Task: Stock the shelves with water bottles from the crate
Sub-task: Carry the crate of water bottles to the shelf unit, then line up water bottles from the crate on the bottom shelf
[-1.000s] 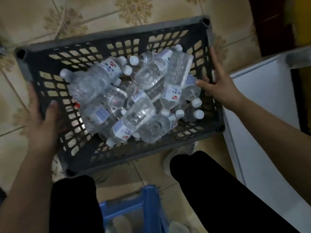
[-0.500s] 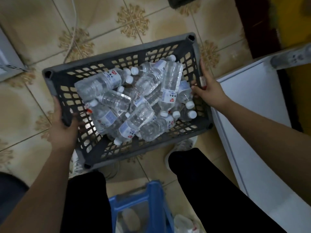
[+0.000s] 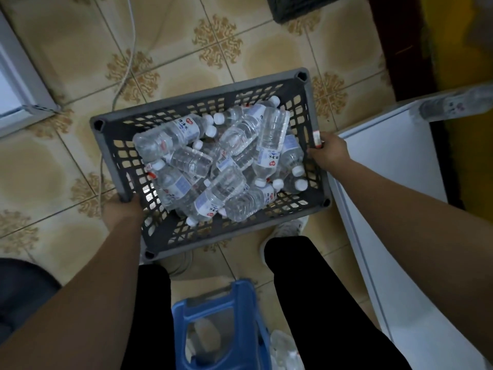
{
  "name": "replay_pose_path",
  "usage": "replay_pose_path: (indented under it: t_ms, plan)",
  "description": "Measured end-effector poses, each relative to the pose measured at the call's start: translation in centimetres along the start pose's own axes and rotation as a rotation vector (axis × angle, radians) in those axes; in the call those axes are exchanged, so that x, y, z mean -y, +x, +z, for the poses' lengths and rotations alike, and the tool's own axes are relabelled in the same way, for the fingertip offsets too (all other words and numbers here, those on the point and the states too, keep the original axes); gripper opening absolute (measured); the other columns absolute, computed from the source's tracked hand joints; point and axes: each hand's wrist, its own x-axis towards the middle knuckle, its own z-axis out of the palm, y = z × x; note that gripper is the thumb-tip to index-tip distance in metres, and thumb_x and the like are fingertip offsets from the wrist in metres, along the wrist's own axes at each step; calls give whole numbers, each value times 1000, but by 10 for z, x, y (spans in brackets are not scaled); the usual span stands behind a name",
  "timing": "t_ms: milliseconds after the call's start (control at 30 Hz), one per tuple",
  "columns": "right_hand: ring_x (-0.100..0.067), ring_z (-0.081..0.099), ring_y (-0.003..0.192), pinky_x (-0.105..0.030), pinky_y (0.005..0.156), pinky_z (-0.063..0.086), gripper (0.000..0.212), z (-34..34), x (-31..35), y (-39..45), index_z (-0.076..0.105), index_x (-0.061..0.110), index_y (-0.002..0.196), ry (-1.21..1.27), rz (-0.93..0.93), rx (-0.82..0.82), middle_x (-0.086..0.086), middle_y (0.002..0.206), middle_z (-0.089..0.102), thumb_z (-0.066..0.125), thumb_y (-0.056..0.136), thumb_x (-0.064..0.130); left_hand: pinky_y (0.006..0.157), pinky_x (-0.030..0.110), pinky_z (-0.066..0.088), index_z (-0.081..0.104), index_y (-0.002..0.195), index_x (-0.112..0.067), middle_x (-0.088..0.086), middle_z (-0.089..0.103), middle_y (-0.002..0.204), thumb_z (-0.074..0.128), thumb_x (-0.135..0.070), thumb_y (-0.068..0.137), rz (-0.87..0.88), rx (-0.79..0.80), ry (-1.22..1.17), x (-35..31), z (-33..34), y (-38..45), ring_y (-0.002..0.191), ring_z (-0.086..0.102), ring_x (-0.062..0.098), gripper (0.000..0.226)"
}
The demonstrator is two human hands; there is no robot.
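Note:
A dark grey lattice crate [image 3: 202,102] sits low over the tiled floor, in front of my legs. Several clear water bottles [image 3: 221,166] with white caps and white labels lie heaped inside it. My left hand [image 3: 121,212] grips the crate's left rim near its front corner. My right hand [image 3: 329,152] grips the right rim at its middle, next to a small red and white tag. No shelf is in view.
A white cabinet [image 3: 394,182] stands close on the right of the crate. A blue plastic stool [image 3: 221,324] is behind my legs. A white cable [image 3: 128,65] runs over the tiles at the left, near a white appliance edge [image 3: 24,94]. A dark object [image 3: 293,6] lies at the top.
The crate has gone down and away from me, towards the floor, with both hands still on its rims. More floor shows around it now.

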Motion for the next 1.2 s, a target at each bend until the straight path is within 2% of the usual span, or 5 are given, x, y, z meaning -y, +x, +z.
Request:
replay_pose_path:
  t_ms: [367,633,833,967,1200]
  plan:
    - [-17,61,94,-22,85,45,30,-8,-4,6,69,13,113,96,34,53,-8,110,70,72,83,12,93,45,52,67,117,-6,20,67,111,66,-27,87,-11,18,-1,14,6,-3,100,64,38,37]
    - [-33,59,111,-36,94,45,33,-10,5,0,62,14,122,-98,86,17,-14,119,65,61,89,18,90,42,47,62,118,-1,25,64,116,64,-25,89,-59,65,43,16,10,-20,108,60,41,37]
    - [-35,43,125,-41,96,43,45,8,28,-54,48,2,134,-165,51,-258,-19,136,48,49,90,10,99,46,41,40,135,2,25,36,140,60,-11,83,49,-206,16,-31,9,-69,122,42,42,57]
    - [-34,46,124,-41,91,47,43,31,44,-99,46,8,137,-166,-73,-175,-14,142,45,50,95,19,90,44,50,46,134,-8,19,41,136,59,-13,86,429,112,136,-36,18,-93,114,49,39,50]
    - [-33,47,126,-44,97,47,50,96,60,-116,41,13,145,-108,-92,52,-15,141,46,49,99,29,94,38,48,44,137,-9,21,50,129,61,-31,91,499,639,464,-15,35,-71,116,53,36,55]
